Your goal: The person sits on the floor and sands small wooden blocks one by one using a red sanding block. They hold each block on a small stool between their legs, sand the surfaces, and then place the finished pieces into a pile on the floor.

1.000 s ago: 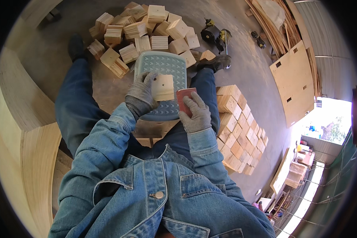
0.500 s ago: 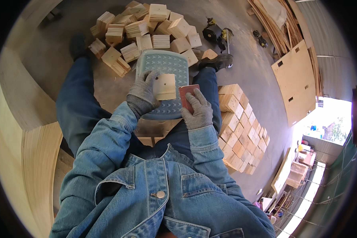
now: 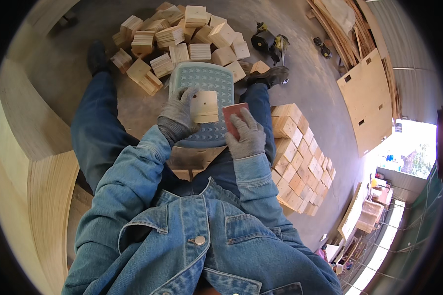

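- The pale, square-faced wooden block [image 3: 209,109] looked light enough for one hand to carry; its true weight could not be told.
- It was probably stiff throughout, with no give under a firm squeeze, and more apt to chip or splinter at its corners than to break.
- Dry bare wood against fabric gloves suggested a fair grip with little slipping.
- The side edges seemed the best place to take hold, leaving the broad upper face uncovered.
- The grey-gloved left hand [image 3: 178,110] had closed around the block's left side, and most of the face lay bare to the right of the fingers.
- The grey-gloved right hand [image 3: 246,137] was curled over a red-brown, flat, rectangular pad [image 3: 233,110], its material unclear; the pad looked firm, and it was best held across its back, as those fingers did.
- The block was between the two hands, just left of the pad and apart from it, above a blue-green plastic stool [image 3: 206,73] with a patterned top.
- Its face was creamy yellow, with a dark spot near the left fingers and a smaller dot closer to the middle; a line ran along the edge nearest the wearer.
- Beyond the hands lay a loose heap of similar pale wooden blocks [image 3: 170,37]; to the right hand's right stood a neater stack of wooden blocks [image 3: 297,184].
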`<state>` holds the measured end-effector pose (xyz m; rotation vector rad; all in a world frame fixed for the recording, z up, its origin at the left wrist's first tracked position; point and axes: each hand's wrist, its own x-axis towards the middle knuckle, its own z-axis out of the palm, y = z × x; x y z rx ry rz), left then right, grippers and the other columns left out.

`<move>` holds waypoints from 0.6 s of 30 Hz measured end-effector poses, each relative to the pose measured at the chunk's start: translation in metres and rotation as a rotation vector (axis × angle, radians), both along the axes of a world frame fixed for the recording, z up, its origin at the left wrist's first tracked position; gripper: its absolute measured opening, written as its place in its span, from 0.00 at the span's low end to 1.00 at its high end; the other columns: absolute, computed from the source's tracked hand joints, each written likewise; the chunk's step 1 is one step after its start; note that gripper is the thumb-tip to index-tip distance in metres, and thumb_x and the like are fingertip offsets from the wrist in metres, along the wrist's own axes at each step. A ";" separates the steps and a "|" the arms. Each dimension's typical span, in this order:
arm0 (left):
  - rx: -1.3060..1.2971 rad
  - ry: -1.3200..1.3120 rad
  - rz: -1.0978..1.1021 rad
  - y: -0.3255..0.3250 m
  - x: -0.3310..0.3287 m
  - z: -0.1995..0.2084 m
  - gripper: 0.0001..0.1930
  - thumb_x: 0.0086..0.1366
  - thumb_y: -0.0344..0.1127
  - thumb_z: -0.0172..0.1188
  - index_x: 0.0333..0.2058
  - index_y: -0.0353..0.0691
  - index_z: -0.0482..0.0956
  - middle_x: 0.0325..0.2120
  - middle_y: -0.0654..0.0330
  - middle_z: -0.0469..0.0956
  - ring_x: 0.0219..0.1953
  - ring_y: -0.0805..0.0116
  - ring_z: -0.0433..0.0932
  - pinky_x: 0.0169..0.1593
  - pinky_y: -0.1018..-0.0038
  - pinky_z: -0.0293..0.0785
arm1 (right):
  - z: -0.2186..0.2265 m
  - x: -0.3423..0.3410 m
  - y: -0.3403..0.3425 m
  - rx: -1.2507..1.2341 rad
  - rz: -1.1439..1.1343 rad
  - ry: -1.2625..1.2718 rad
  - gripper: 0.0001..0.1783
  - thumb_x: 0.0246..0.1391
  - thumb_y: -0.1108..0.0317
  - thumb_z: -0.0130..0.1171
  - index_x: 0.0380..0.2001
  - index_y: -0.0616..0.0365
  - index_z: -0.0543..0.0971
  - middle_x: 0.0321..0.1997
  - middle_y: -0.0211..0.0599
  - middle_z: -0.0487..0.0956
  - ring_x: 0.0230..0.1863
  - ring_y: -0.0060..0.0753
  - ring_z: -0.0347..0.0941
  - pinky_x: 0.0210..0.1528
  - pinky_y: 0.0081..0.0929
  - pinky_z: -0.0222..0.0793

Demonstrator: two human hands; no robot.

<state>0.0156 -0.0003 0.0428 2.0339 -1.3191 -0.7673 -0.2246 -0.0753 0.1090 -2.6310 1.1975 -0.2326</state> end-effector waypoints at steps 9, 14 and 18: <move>-0.026 0.000 -0.069 0.005 0.009 -0.012 0.64 0.38 0.43 0.82 0.75 0.49 0.55 0.68 0.46 0.63 0.68 0.45 0.68 0.71 0.60 0.71 | -0.008 0.018 0.010 -0.010 0.038 -0.114 0.33 0.45 0.60 0.75 0.59 0.43 0.84 0.72 0.40 0.74 0.64 0.60 0.72 0.66 0.53 0.69; -0.044 0.029 -0.098 0.010 0.014 -0.005 0.67 0.36 0.43 0.83 0.76 0.48 0.53 0.72 0.43 0.58 0.71 0.43 0.65 0.73 0.60 0.69 | -0.012 0.019 0.017 -0.068 0.061 -0.077 0.34 0.44 0.61 0.76 0.59 0.42 0.84 0.73 0.36 0.72 0.65 0.60 0.71 0.65 0.54 0.70; -0.079 0.030 -0.066 0.018 0.021 -0.008 0.67 0.37 0.43 0.83 0.76 0.47 0.54 0.72 0.42 0.58 0.71 0.42 0.65 0.73 0.60 0.68 | -0.013 0.021 0.019 -0.105 0.080 -0.075 0.35 0.43 0.61 0.76 0.59 0.41 0.84 0.73 0.36 0.72 0.65 0.60 0.71 0.63 0.56 0.71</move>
